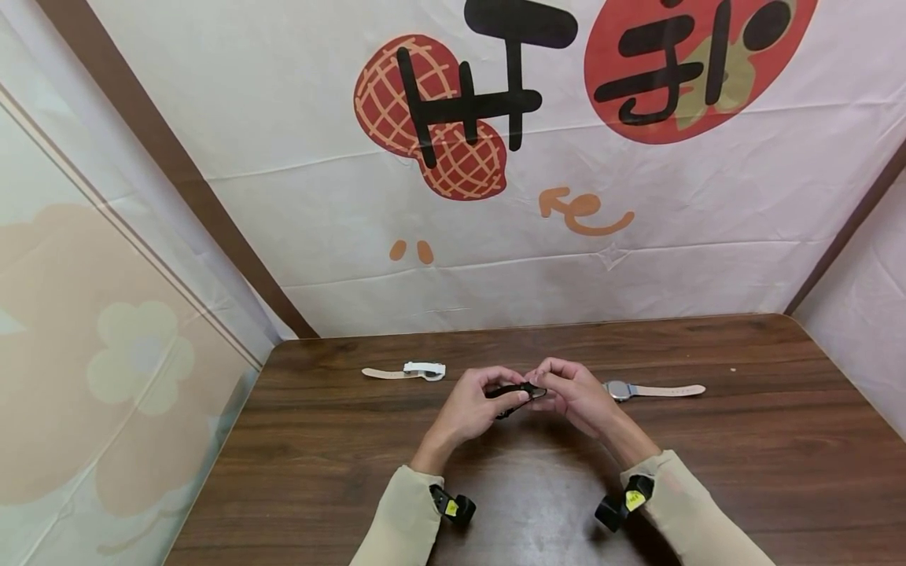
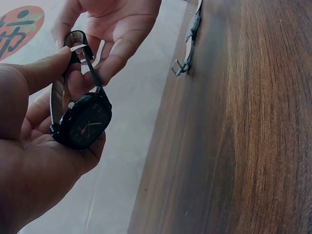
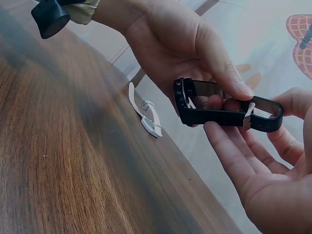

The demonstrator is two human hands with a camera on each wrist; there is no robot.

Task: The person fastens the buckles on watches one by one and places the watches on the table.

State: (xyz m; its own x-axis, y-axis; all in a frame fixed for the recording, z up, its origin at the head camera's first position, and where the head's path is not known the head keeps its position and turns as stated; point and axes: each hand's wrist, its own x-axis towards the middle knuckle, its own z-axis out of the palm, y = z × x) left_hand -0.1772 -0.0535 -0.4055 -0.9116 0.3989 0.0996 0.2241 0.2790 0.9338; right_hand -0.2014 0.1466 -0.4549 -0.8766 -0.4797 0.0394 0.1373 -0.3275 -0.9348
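Two hands meet before me: the left hand (image 1: 473,406) has its fingers curled round a black watch (image 2: 88,122), and the right hand (image 1: 579,397) grips its strap, above the table (image 1: 304,464). Beyond, I see a white watch (image 1: 425,369) and a blue watch (image 1: 619,390).

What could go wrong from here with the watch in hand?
Drop: the left hand and right hand hold the black watch, which appears raised above the table; a slip could drop it.

Strain: both hands hold its looped strap, so pulling against each other might stress it.

Knock: the blue watch lies close beside the right hand in the head view and might get nudged.
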